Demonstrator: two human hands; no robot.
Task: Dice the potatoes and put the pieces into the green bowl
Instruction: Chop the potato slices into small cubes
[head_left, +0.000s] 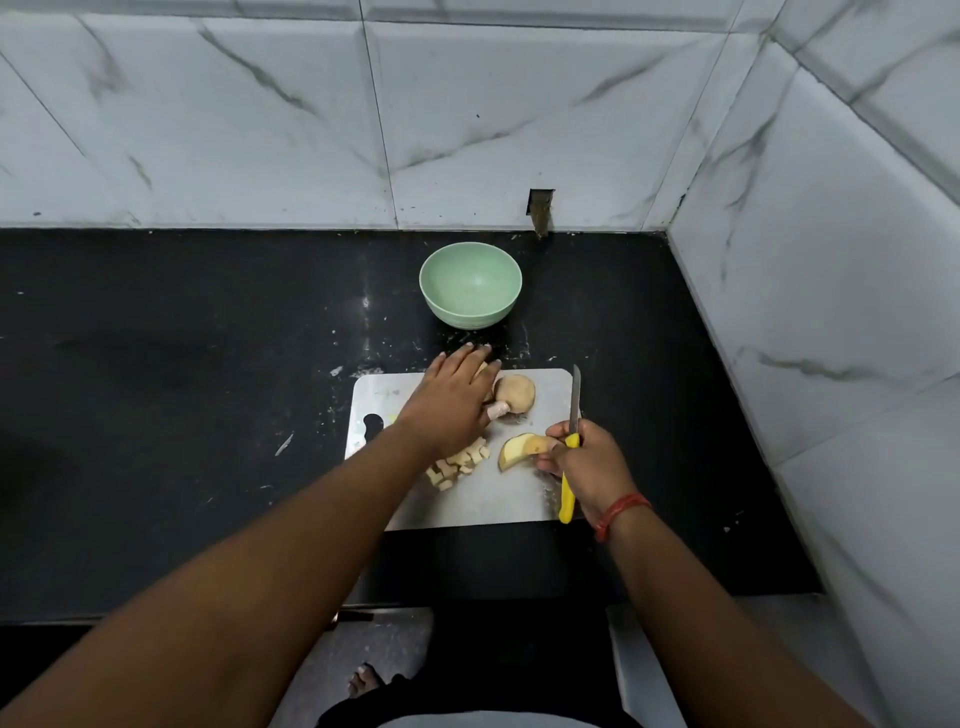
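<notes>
A steel cutting board (488, 499) lies on the black counter. A whole brown potato (515, 393) sits at the board's far side. My left hand (452, 400) reaches over the board's far left with fingers stretched, its thumb beside the potato; another potato piece shows partly under the fingers. Several diced potato pieces (457, 464) lie below the left wrist. My right hand (587, 465) grips a yellow-handled knife (571, 441), blade pointing away from me, and its fingers also touch a cut potato wedge (522, 448). The green bowl (470, 285) stands beyond the board and holds nothing.
The counter (182, 389) stretches wide to the left. Marble-tiled walls close in the back (467, 130) and the right side (831, 312). The counter's front edge is near my body, and a foot shows on the floor (366, 680).
</notes>
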